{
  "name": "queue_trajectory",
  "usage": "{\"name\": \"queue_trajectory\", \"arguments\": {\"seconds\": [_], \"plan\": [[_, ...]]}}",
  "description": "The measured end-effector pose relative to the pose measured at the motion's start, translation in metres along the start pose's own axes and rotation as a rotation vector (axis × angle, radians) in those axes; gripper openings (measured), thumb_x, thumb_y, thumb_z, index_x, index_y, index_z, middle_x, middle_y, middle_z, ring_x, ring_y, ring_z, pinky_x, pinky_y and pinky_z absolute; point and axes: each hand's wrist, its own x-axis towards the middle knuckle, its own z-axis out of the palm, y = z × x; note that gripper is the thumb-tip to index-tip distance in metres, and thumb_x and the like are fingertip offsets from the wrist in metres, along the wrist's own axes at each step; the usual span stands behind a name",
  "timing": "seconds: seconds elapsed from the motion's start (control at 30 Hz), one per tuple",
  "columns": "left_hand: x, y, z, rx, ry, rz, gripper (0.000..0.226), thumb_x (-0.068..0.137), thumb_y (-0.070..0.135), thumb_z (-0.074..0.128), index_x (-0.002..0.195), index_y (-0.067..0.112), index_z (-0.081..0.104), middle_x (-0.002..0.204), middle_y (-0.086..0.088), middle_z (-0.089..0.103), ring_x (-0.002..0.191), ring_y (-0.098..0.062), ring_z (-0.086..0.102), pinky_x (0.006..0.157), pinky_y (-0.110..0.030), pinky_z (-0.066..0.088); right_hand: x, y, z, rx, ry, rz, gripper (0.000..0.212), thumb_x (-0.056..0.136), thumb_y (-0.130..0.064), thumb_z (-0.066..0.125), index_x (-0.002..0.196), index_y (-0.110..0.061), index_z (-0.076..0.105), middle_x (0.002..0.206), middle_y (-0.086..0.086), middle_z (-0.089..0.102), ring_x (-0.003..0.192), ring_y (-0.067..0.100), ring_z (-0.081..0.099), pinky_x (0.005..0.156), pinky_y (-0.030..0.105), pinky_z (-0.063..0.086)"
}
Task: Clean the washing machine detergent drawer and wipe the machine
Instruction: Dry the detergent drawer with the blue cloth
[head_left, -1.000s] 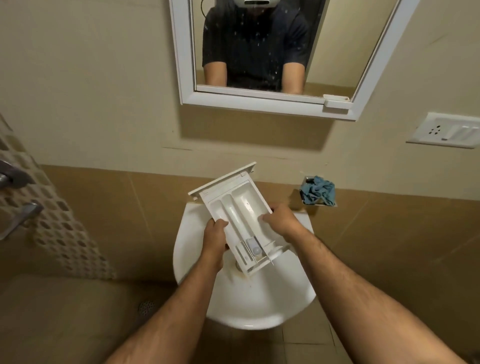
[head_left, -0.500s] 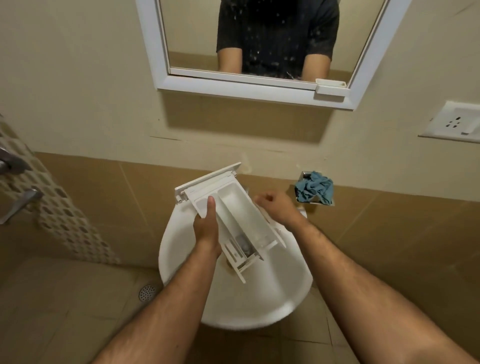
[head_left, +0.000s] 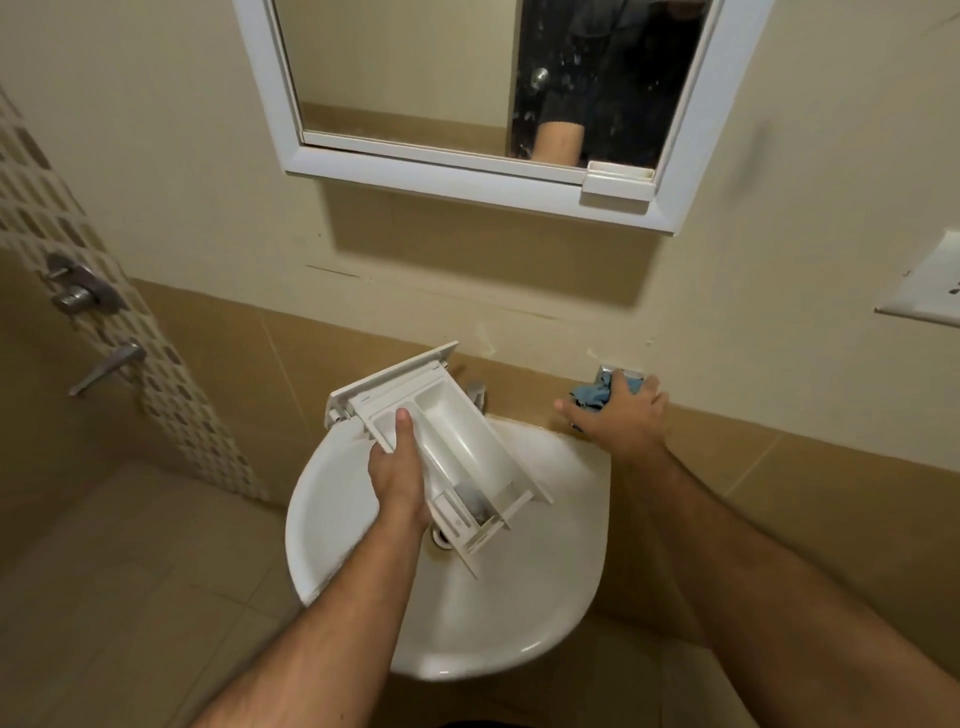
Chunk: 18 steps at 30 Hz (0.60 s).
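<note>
white plastic drawer (head_left: 447, 447) with long compartments, tilted over sink (head_left: 550, 587), left hand (head_left: 397, 480) grip clamped on its side, right hand (head_left: 621, 415) spread on blue cloth (head_left: 592, 393)

You're in dim, warm, yellowish light from above the mirror (head_left: 478, 98), which drops a broad soft shadow just below it. Motion blur smears everything (worst right of the mirror), and straight lines bow at the edges.
</note>
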Motion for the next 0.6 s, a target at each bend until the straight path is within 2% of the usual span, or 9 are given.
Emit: {"name": "queue_trajectory", "arguments": {"seconds": [0.13, 0.2, 0.33, 0.43, 0.47, 0.53, 0.57, 0.6], "plan": [[-0.008, 0.002, 0.005, 0.003, 0.019, 0.03, 0.036, 0.093, 0.05, 0.057, 0.119, 0.024, 0.056, 0.1, 0.003, 0.066, 0.088, -0.015, 0.065, 0.075, -0.031, 0.051, 0.004, -0.003, 0.015, -0.027, 0.101, -0.054, 0.07, 0.086, -0.063, 0.056, 0.144, -0.027, 0.043, 0.157, 0.02, 0.017, 0.14, 0.041, 0.024, 0.114, 0.054, 0.027], [-0.011, 0.001, 0.005, 0.006, 0.03, 0.055, 0.038, 0.093, 0.05, 0.057, 0.12, 0.023, 0.057, 0.101, 0.002, 0.067, 0.091, -0.017, 0.066, 0.077, -0.033, 0.054, 0.008, 0.003, 0.019, 0.047, 0.136, -0.076, 0.055, 0.092, -0.045, 0.059, 0.141, -0.022, 0.049, 0.155, 0.019, 0.021, 0.139, 0.038, 0.027, 0.115, 0.051, 0.029], [-0.015, 0.002, 0.003, 0.007, 0.054, 0.063, 0.044, 0.092, 0.053, 0.057, 0.125, 0.024, 0.056, 0.103, 0.0, 0.068, 0.091, -0.018, 0.067, 0.069, -0.03, 0.054, 0.011, 0.014, 0.026, 0.258, 0.184, -0.092, 0.048, 0.094, -0.019, 0.06, 0.141, -0.018, 0.051, 0.148, 0.013, 0.034, 0.133, 0.03, 0.034, 0.113, 0.04, 0.034], [-0.019, 0.007, 0.002, -0.034, 0.082, 0.017, 0.046, 0.091, 0.055, 0.057, 0.123, 0.022, 0.057, 0.102, 0.001, 0.069, 0.092, -0.019, 0.067, 0.07, -0.032, 0.055, 0.014, 0.018, 0.03, 0.429, 0.245, -0.082, 0.04, 0.093, -0.013, 0.058, 0.133, -0.013, 0.058, 0.133, 0.012, 0.048, 0.122, 0.029, 0.05, 0.102, 0.034, 0.046], [-0.021, 0.009, 0.0, -0.05, 0.096, 0.001, 0.045, 0.091, 0.055, 0.056, 0.122, 0.022, 0.058, 0.101, 0.001, 0.069, 0.09, -0.018, 0.067, 0.068, -0.031, 0.054, 0.013, 0.018, 0.028, 0.498, 0.271, -0.073, 0.036, 0.092, -0.01, 0.058, 0.128, -0.009, 0.061, 0.129, 0.011, 0.052, 0.117, 0.028, 0.055, 0.096, 0.026, 0.048], [-0.023, 0.013, -0.006, -0.088, 0.113, -0.023, 0.047, 0.092, 0.056, 0.055, 0.12, 0.019, 0.059, 0.102, 0.001, 0.069, 0.088, -0.017, 0.067, 0.065, -0.029, 0.053, 0.009, 0.017, 0.021, 0.587, 0.305, -0.099, 0.032, 0.091, -0.002, 0.056, 0.121, -0.001, 0.063, 0.127, 0.014, 0.054, 0.11, 0.025, 0.057, 0.086, 0.005, 0.037], [-0.023, 0.014, -0.011, -0.096, 0.124, -0.035, 0.047, 0.092, 0.057, 0.054, 0.118, 0.018, 0.059, 0.102, 0.001, 0.069, 0.087, -0.017, 0.066, 0.065, -0.029, 0.053, 0.006, 0.014, 0.017, 0.613, 0.328, -0.135, 0.032, 0.091, 0.0, 0.054, 0.121, 0.002, 0.064, 0.129, 0.017, 0.052, 0.11, 0.025, 0.055, 0.088, 0.001, 0.032], [-0.024, 0.015, -0.016, -0.101, 0.14, -0.042, 0.045, 0.092, 0.057, 0.054, 0.115, 0.018, 0.059, 0.098, 0.002, 0.068, 0.085, -0.015, 0.065, 0.064, -0.027, 0.052, 0.001, 0.009, 0.01, 0.641, 0.349, -0.169, 0.033, 0.091, 0.002, 0.052, 0.122, 0.002, 0.063, 0.132, 0.019, 0.05, 0.113, 0.028, 0.054, 0.094, 0.004, 0.031]]}}
